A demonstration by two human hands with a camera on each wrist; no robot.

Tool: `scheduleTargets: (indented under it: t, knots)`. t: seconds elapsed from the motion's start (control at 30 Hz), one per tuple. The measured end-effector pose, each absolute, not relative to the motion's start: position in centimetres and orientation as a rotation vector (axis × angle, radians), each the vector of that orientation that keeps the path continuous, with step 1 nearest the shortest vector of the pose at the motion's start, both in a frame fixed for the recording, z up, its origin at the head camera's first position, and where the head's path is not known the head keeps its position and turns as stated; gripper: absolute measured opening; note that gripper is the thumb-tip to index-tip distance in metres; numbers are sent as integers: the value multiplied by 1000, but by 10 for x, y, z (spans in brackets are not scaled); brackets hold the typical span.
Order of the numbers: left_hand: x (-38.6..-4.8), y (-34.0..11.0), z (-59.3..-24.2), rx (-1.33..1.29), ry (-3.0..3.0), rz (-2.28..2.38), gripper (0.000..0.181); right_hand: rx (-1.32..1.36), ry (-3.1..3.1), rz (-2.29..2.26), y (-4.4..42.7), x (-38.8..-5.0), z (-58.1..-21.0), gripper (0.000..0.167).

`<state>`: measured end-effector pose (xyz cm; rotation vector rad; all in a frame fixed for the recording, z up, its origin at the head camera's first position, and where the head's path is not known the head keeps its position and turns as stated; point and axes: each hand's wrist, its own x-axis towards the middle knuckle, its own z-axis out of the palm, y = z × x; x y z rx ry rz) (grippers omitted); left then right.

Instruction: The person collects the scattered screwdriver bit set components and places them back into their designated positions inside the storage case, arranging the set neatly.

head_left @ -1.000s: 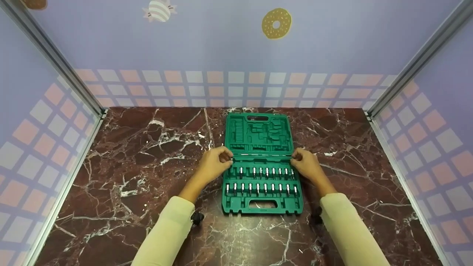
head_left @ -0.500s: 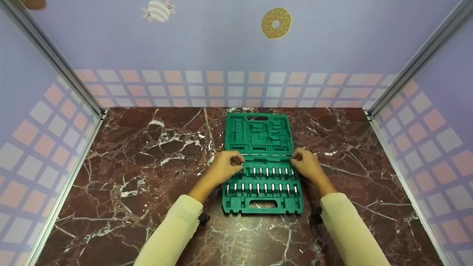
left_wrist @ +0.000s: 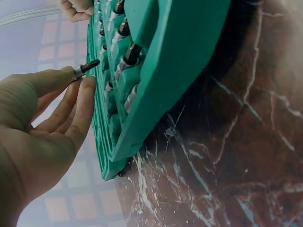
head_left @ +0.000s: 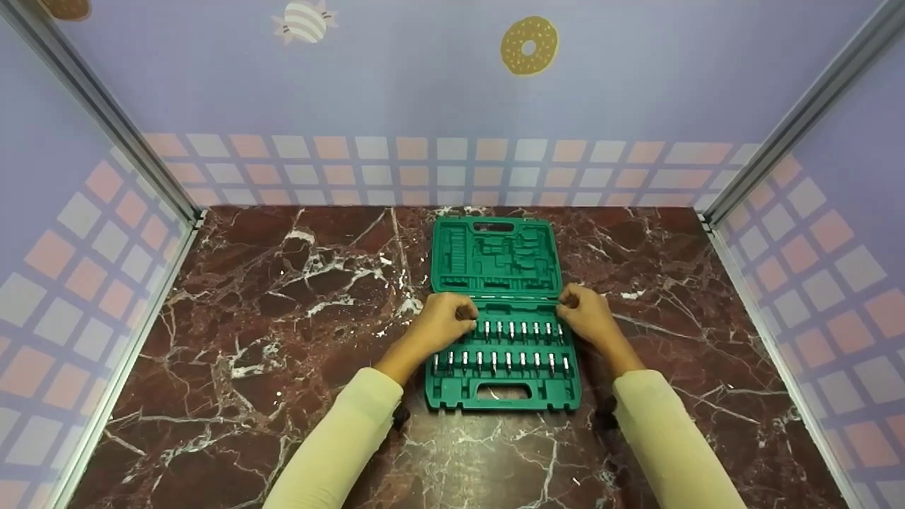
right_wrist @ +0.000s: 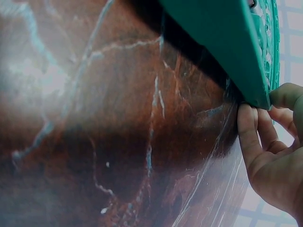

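Note:
A green plastic tool case [head_left: 452,393] lies unfolded flat on the table, its moulded lid [head_left: 495,254] toward the back wall. Two rows of silver bit sockets [head_left: 523,362] sit in the near half. My left hand [head_left: 440,323] is over the left part of the upper row and hides the slots there. Seen from the left wrist, thumb and fingers pinch one bit socket [left_wrist: 85,68], its dark tip pointing away from the hand, just off the case. At the case's right edge near the hinge, my right hand [right_wrist: 279,165] grips the rim between thumb and fingers.
The case rests on a dark red marbled table [head_left: 297,367]. A purple wall [head_left: 396,85] with pink and white squares stands behind it, and side walls with metal corner rails close both sides.
My left hand has shifted right and slightly nearer, from the case's left edge to over the upper row. The right hand and the case have stayed in place.

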<state>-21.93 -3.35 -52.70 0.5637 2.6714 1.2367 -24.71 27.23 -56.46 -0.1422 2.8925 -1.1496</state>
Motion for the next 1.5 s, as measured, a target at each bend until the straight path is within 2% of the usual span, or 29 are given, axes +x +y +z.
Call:
scheduleTargets:
  t: [0.57, 0.73, 1.07, 1.5]
  knots:
    - [-223, -23, -540, 664, 2838, 932, 6, -127, 2900, -1163, 272, -248, -564, 9]
    - [-224, -23, -541, 621, 2831, 957, 7, -121, 2890, -1161, 273, -247, -564, 9]
    - [-230, -23, -540, 543, 2813, 984, 23, -142, 2899, -1176, 272, -247, -565, 8]
    - [-235, -23, -540, 396, 2769, 1033, 18, -135, 2890, -1163, 273, -246, -565, 8]
